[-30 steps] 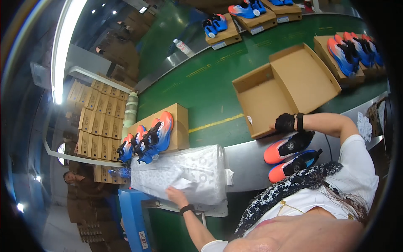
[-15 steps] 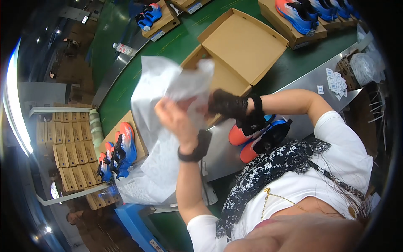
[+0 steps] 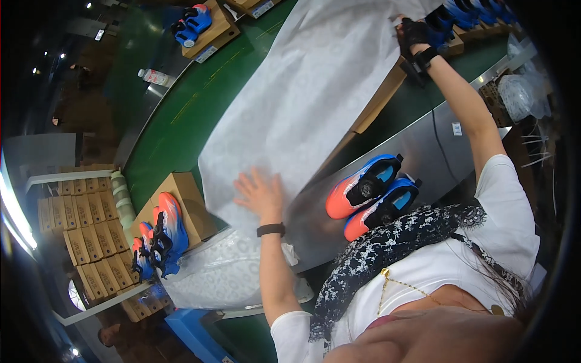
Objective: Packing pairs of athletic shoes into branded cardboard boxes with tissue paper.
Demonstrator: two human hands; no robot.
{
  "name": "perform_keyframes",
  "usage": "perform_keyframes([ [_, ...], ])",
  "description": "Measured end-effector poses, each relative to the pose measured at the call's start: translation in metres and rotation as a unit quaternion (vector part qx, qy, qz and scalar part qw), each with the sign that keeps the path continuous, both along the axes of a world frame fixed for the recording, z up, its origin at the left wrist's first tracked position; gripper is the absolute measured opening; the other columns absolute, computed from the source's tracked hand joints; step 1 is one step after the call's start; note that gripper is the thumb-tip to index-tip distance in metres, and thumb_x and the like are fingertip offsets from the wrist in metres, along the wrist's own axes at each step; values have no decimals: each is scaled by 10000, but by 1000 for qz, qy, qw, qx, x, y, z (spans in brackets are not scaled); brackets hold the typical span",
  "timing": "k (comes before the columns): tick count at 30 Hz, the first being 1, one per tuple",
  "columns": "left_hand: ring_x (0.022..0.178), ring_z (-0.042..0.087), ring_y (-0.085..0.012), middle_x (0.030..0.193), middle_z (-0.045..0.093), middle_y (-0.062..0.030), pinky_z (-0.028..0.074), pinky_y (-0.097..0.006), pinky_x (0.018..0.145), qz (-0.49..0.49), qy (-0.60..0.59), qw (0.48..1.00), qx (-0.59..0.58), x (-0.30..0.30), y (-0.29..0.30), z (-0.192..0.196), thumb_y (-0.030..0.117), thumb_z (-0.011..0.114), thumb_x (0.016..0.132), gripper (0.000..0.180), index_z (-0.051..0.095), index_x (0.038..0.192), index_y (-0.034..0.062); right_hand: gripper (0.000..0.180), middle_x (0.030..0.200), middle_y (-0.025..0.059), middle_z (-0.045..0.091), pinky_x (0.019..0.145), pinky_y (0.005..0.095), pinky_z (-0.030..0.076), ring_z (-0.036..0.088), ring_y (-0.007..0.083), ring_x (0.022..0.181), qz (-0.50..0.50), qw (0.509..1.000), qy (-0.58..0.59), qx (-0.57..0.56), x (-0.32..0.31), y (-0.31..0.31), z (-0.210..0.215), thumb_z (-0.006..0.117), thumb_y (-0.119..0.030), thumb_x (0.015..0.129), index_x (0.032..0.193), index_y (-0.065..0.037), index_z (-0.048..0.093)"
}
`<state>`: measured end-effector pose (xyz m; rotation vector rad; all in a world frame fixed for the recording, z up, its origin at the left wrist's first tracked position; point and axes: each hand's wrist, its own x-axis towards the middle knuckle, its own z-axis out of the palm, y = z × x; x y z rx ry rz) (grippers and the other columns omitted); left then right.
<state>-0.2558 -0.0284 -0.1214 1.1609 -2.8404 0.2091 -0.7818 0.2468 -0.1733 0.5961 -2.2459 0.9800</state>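
Note:
A large sheet of white tissue paper [image 3: 302, 103] is spread over the cardboard shoebox, whose brown side [image 3: 382, 100] shows along the paper's right edge. My left hand [image 3: 260, 195] lies flat on the near end of the paper, its fingers spread. At the far right corner my right hand [image 3: 414, 35], in a black fingerless glove, has its fingers closed on the paper's edge. Below that wrist hangs a black object [image 3: 414, 74] that I cannot make out. A pair of orange and blue sneakers [image 3: 370, 192] sits on the metal ledge near my body.
More sneakers [image 3: 171, 228] rest on a box at the left, with others on boxes [image 3: 207, 30] along the green conveyor [image 3: 181, 121]. A patterned white paper stack [image 3: 212, 272] lies at the near left. A dark cable [image 3: 440, 142] crosses the metal ledge [image 3: 318, 230].
The crumpled paper has been opened out over the box. My right hand has moved far and right; my left hand has opened flat. The sneakers are now fully in sight.

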Motion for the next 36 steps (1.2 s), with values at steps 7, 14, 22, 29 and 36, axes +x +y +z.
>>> perform_keyframes([
  [7, 1142, 343, -315, 1216, 344, -252, 250, -457, 944, 252, 346, 818, 385, 44, -62, -67, 507, 549, 730, 783, 310, 1202, -70, 150, 583, 61, 553, 488, 287, 406, 514, 146, 500, 24, 864, 143, 482, 53, 35, 48, 508, -180, 798, 850, -55, 573],
  [14, 1029, 467, -262, 1124, 493, -109, 378, -413, 876, 285, 572, 304, 706, 3, -29, -54, 281, 533, 812, 401, 442, 1113, 32, 185, 864, 106, 547, 649, 369, 421, 500, 284, 868, 448, 809, -135, 355, 282, 26, 91, 588, -213, 669, 759, -58, 544],
  [22, 988, 481, -283, 1118, 473, -131, 379, -410, 873, 307, 553, 332, 699, 14, -3, -44, 241, 452, 858, 391, 389, 1135, -28, 55, 541, -28, 465, 753, 497, 346, 445, 171, 536, 519, 751, 57, 403, 391, 75, 50, 541, -192, 619, 571, -171, 524],
  [29, 789, 552, -246, 974, 523, -155, 466, -381, 679, 315, 560, 565, 518, 73, -25, -35, 188, 480, 825, 355, 436, 1016, -108, 313, 582, 122, 495, 614, 364, 387, 515, 239, 559, 587, 740, -218, 247, 351, -41, 132, 543, -355, 693, 642, -48, 516],
  [36, 754, 542, -190, 911, 548, -155, 447, -285, 654, 149, 629, 667, 372, 41, 0, 31, 145, 485, 815, 295, 474, 959, -112, 368, 829, 169, 593, 661, 333, 446, 583, 249, 745, 417, 800, -427, 59, 333, -151, 120, 545, -292, 728, 891, 38, 549],
])
